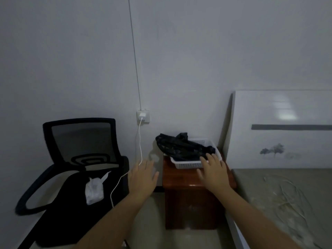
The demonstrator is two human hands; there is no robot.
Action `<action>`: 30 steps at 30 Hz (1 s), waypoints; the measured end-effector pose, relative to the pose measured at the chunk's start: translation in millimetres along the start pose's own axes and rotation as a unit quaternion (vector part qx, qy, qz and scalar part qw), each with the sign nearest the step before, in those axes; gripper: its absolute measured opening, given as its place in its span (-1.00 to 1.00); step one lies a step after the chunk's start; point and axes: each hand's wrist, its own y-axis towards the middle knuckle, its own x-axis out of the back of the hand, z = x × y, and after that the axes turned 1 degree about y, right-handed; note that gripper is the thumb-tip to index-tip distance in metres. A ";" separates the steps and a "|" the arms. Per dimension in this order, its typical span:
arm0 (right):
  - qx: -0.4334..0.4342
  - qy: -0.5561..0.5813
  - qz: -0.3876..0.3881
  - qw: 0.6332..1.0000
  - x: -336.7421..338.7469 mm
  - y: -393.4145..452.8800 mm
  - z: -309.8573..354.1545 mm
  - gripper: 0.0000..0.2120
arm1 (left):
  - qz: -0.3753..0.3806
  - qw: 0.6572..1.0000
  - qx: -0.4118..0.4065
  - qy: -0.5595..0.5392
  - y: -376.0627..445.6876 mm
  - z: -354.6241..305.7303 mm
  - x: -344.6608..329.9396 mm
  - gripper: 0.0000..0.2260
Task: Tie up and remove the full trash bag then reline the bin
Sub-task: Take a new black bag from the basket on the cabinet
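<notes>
A crumpled black trash bag [181, 147] is lying in a white slotted basket [190, 163], spilling over the basket's far-left rim. The basket is sitting on top of a reddish-brown wooden cabinet [190, 200] standing between an office chair [71, 177] and a bed [287, 198]. No bin is showing in this view.

The right hand [213, 172] is reaching over the basket's near right corner, fingers spread and open, fingertips just at the bag's edge, gripping nothing. The left hand [142, 177] is hovering open and empty, beside the cabinet's left side and near a white charging cable [140, 141] hanging from the wall socket [143, 116].

The bag is looking thin, limp and light, probably slippery film; pinching a gathered fold near its closest edge seems the surest hold, since a flat palm would likely slide.
</notes>
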 end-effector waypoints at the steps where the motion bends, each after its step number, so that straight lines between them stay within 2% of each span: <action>1: 0.002 -0.009 0.006 1.000 -12.6 19.3 -4.9 -0.54 | 0.008 1.000 0.002 0.001 18.7 0.7 -9.0 -0.57; 4: 0.000 -0.028 0.039 0.999 -48.9 71.4 -17.1 -0.50 | 0.006 1.000 -0.020 -0.016 78.9 7.7 -36.4 -0.59; 6: -0.014 -0.021 0.067 0.997 -76.6 108.5 -25.8 -0.50 | 0.018 0.999 -0.005 -0.048 125.8 14.9 -58.8 -0.58; 12: -0.036 -0.022 0.134 0.990 -136.3 198.8 -52.6 -0.63 | 0.101 0.990 -0.008 -0.095 237.4 19.6 -106.9 -0.58; 15: -0.066 -0.026 0.190 0.979 -156.1 239.1 -66.2 -0.58 | 0.129 0.986 -0.008 -0.106 285.0 14.8 -129.3 -0.42; 17: -0.053 -0.012 0.189 0.980 -174.1 259.5 -78.5 -0.57 | 0.150 0.983 -0.022 -0.104 309.1 6.6 -136.6 -0.31; 18: -0.057 -0.012 0.230 0.971 -184.4 269.7 -84.0 -0.53 | 0.136 0.986 -0.027 -0.097 319.6 4.8 -146.4 -0.34; 20: -0.071 0.006 0.265 0.962 -208.4 289.6 -94.9 -0.37 | 0.177 0.981 -0.016 -0.082 335.7 3.7 -163.9 -0.45; 21: -0.059 0.009 0.278 0.959 -221.3 299.1 -99.6 -0.29 | 0.207 0.975 -0.004 -0.078 341.4 4.2 -170.3 -0.44; 24: -0.028 0.010 0.313 0.949 -248.3 330.5 -106.2 -0.19 | 0.199 0.978 0.042 -0.055 352.1 4.6 -188.1 -0.36; 27: 0.022 0.047 0.310 0.949 -275.4 361.4 -108.3 0.18 | 0.184 0.978 0.076 -0.054 354.9 3.6 -201.4 -0.38; 28: 0.031 0.070 0.333 0.940 -281.6 367.0 -107.9 0.27 | 0.180 0.978 0.092 -0.054 355.0 2.4 -205.0 -0.38; 30: 0.061 0.105 0.349 0.929 -290.0 372.5 -108.5 0.34 | 0.166 0.977 0.121 -0.053 355.8 -1.3 -210.5 -0.37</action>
